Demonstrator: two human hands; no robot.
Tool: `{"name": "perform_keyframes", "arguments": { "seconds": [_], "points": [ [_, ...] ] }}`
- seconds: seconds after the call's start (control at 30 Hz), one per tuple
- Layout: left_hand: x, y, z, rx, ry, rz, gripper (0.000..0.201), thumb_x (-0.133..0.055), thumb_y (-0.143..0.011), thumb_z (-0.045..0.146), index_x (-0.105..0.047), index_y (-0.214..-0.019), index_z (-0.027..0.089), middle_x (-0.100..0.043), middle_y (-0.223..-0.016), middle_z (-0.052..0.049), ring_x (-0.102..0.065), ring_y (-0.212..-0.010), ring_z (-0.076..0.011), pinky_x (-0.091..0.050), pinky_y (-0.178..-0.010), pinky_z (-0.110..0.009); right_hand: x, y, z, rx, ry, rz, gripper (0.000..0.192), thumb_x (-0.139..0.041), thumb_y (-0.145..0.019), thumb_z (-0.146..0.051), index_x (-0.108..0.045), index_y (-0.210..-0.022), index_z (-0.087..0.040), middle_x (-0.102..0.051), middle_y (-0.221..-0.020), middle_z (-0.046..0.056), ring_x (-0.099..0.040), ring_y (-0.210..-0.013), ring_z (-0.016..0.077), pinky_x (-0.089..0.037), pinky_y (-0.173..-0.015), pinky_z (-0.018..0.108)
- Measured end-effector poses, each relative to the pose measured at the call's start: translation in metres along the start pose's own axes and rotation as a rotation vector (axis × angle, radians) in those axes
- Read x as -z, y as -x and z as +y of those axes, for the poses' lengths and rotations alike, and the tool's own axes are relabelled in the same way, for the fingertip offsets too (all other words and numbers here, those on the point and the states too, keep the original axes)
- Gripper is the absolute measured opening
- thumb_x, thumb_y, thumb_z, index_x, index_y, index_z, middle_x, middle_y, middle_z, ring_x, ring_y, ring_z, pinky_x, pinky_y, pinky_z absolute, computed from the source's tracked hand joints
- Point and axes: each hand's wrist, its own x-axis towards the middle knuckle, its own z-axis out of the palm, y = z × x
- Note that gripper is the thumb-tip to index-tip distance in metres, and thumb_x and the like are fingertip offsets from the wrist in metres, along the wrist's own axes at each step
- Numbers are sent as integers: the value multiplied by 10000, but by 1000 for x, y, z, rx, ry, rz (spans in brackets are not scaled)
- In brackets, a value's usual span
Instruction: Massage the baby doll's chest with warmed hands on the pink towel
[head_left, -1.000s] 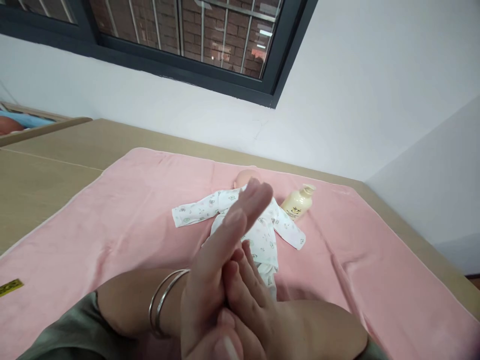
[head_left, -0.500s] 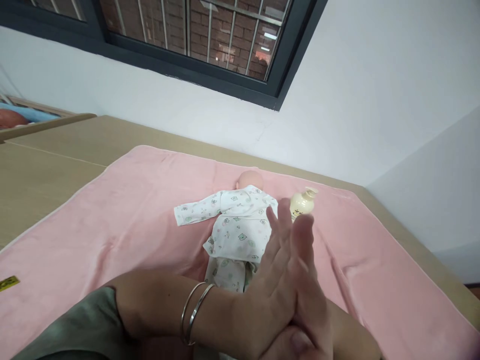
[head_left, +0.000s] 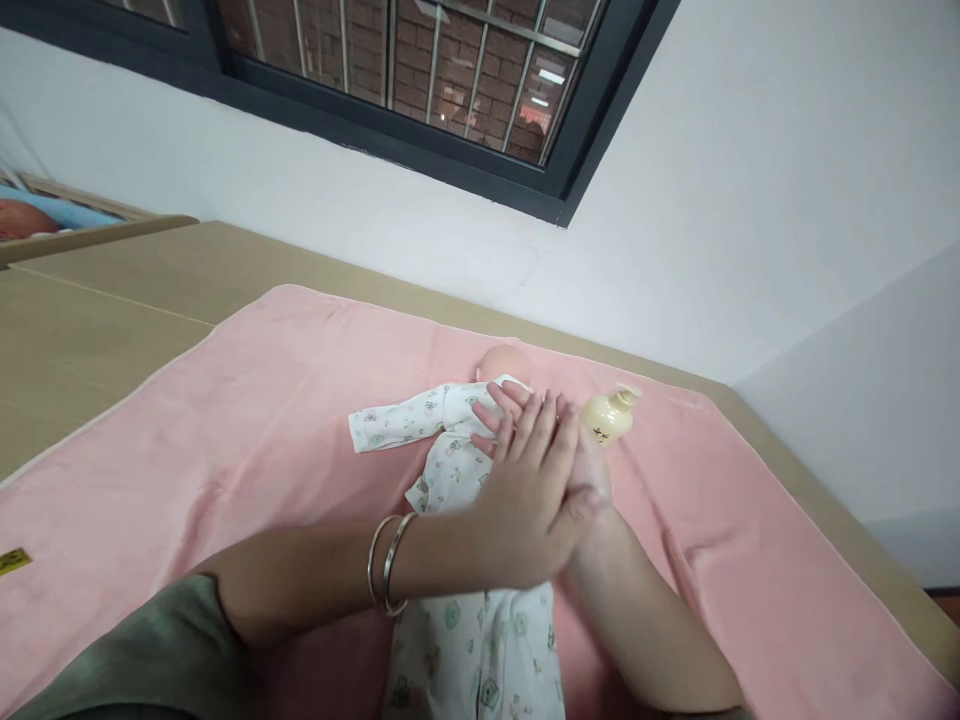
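Observation:
My left hand, with two silver bangles on its wrist, lies across my right hand, palm against it. Its fingers are stretched out and its thumb rests near the right wrist. My right hand is largely covered; its fingertips spread out beyond the left fingers, towards the upper left. Beneath both hands lies a baby doll in a white printed outfit, its bald head at the far end and one sleeve stretched out leftward. A cream pump bottle is just right of my hands, tilted in view.
The doll and bottle are on a pink blanket with a few creases, spread over a wooden surface. A yellow label shows at the left edge. Behind are a white wall and a dark-framed, barred window.
My hands were upright with palms pressed together; they have turned and tilted forward, the left now lying over the right. More of the doll's legs shows. The view has shifted slightly.

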Motion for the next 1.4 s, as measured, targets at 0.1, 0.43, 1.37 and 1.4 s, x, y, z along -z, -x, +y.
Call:
{"name": "perform_keyframes", "arguments": {
  "seconds": [0.1, 0.43, 1.37, 1.4],
  "points": [
    [10, -24, -30, 43, -186, 80, 605, -266, -1019, 398, -217, -1580, 177, -181, -1668, -90, -25, -1553, -279, 2, -1262, -554, -1, 0, -1, -109, -133, -62, 676, -177, -977, -647, -507, -1417, -255, -586, -1404, 77, -466, -1398, 228, -367, -1171, 491],
    [14, -59, -132, 410, -307, 178, 496, -243, -1037, 372, -503, -1396, 149, -480, -1517, -159, -348, -1466, -297, -204, -1210, -584, 24, -29, 29, -209, -235, 241, 399, -517, -882, -364, -612, -1238, -212, -570, -1425, 91, -549, -1320, 240, -423, -1148, 456],
    [-1, -43, -141, 300, -464, 137, 269, -381, -922, 184, -648, -964, 193, -724, -1039, -97, -652, -1015, -249, -465, -956, -388, 43, -51, 67, 72, 1111, -249, 517, -306, -1013, -305, -486, -1464, -127, -399, -1561, 112, -297, -1492, 271, -235, -1234, 461],
    [-2, -43, -143, 291, -449, 158, 278, -385, -923, 187, -654, -997, 194, -724, -1077, -95, -648, -1046, -247, -459, -980, -386, 47, -54, 67, 20, 1118, -201, 527, -302, -1021, -337, -474, -1473, -127, -399, -1558, 130, -328, -1478, 277, -262, -1221, 459]
  ]
}}
